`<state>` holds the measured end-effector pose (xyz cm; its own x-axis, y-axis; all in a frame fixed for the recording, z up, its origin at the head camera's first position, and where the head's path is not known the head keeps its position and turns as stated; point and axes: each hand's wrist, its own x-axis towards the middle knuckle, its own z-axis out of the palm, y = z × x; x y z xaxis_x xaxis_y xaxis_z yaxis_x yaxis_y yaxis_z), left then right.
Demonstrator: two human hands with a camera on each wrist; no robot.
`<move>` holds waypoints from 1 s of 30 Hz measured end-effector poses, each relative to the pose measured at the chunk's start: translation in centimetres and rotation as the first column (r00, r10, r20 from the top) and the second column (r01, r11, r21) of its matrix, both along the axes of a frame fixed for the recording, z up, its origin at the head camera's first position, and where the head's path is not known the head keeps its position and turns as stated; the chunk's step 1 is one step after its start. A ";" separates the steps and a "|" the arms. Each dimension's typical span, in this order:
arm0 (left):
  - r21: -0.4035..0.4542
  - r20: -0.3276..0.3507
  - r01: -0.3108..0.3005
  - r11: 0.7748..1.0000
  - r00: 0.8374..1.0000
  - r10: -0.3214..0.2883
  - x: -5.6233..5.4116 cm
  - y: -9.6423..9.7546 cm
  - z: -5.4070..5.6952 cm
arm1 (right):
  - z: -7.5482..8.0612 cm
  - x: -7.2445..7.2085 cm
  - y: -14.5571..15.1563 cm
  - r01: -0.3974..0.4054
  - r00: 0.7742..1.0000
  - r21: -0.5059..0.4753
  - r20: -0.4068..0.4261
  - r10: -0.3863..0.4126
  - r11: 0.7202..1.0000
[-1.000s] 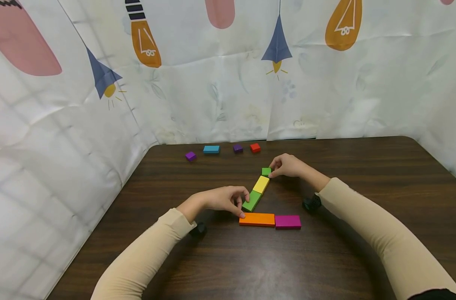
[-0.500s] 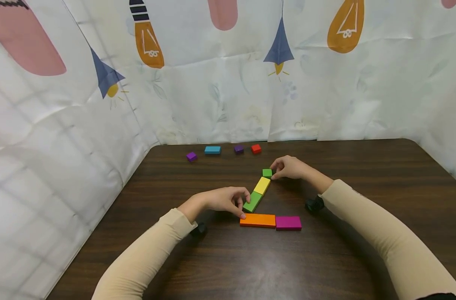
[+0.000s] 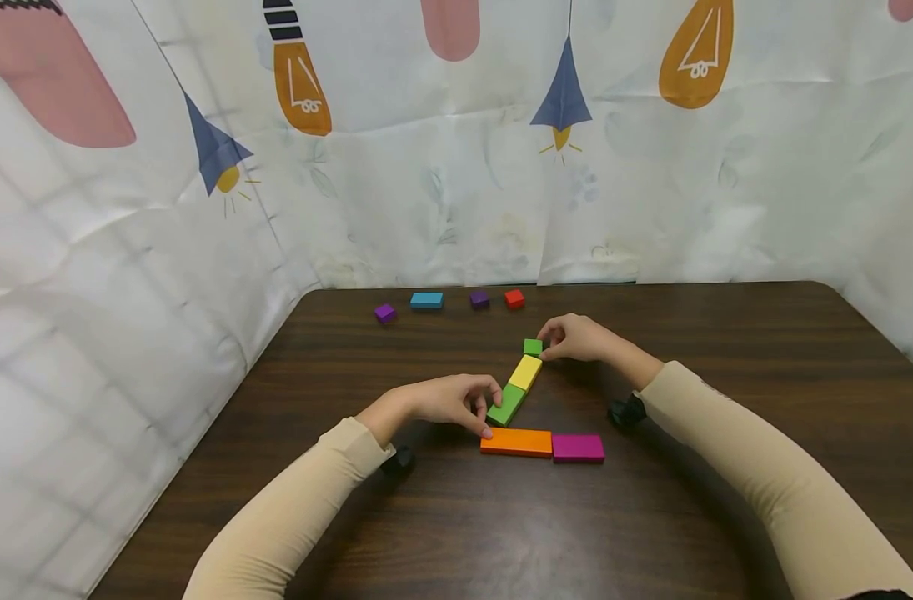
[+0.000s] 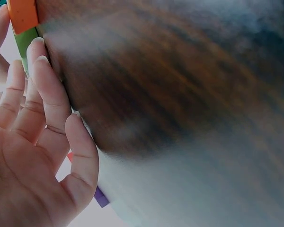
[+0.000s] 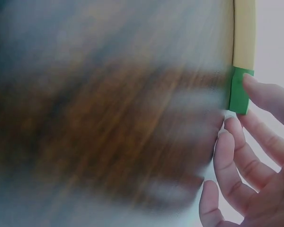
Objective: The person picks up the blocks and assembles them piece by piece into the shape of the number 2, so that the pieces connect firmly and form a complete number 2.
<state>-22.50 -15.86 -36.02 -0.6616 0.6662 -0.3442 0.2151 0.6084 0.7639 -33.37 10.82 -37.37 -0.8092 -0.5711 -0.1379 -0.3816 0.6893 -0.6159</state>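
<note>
My right hand pinches a small green block between thumb and index finger. In the right wrist view, that block is against the end of a yellow block. A longer green block continues the slanted row below the yellow block. My left hand has its thumb on the left end of an orange block and its index finger at the longer green block. A magenta block adjoins the orange one's right end. The left wrist view shows the orange block at its upper corner.
Along the back of the dark wooden table lie a purple block, a blue block, a dark purple block and a red block. A printed curtain hangs behind the table and along its left side.
The small green block has shifted slightly left above the yellow block, with my right hand. My left hand holds its place, and the camera view has drifted a little.
</note>
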 end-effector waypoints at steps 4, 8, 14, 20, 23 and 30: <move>0.001 0.001 -0.005 1.000 1.000 0.005 0.0 0.0 0.0 | 0.2 0.0 0.1 0.003 1.000 0.010 0.007 -0.003 1.000; 0.003 -0.003 -0.007 1.000 1.000 0.007 -0.1 0.0 -0.1 | 0.2 0.0 0.2 -0.003 1.000 0.010 0.009 0.003 1.000; 0.006 -0.005 -0.010 1.000 1.000 0.010 -0.1 0.0 -0.2 | 0.2 0.1 0.4 -0.015 1.000 0.007 0.002 0.015 1.000; -0.001 -0.004 -0.013 1.000 1.000 0.013 -0.1 0.0 -0.2 | 0.2 0.1 0.5 -0.029 1.000 -0.005 -0.005 0.029 1.000; -0.005 -0.006 -0.011 1.000 1.000 0.011 -0.2 0.0 -0.3 | 0.1 0.2 0.6 -0.033 0.999 -0.008 -0.007 0.033 0.999; -0.011 -0.005 -0.009 1.000 1.000 0.009 -0.4 0.1 -0.4 | 0.1 0.2 0.6 -0.031 1.000 -0.009 -0.002 0.031 0.999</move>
<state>-22.89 -15.81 -36.44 -0.6692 0.6566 -0.3481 0.2133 0.6184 0.7564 -33.21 11.42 -37.24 -0.7912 -0.5973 -0.1310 -0.4042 0.6717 -0.6208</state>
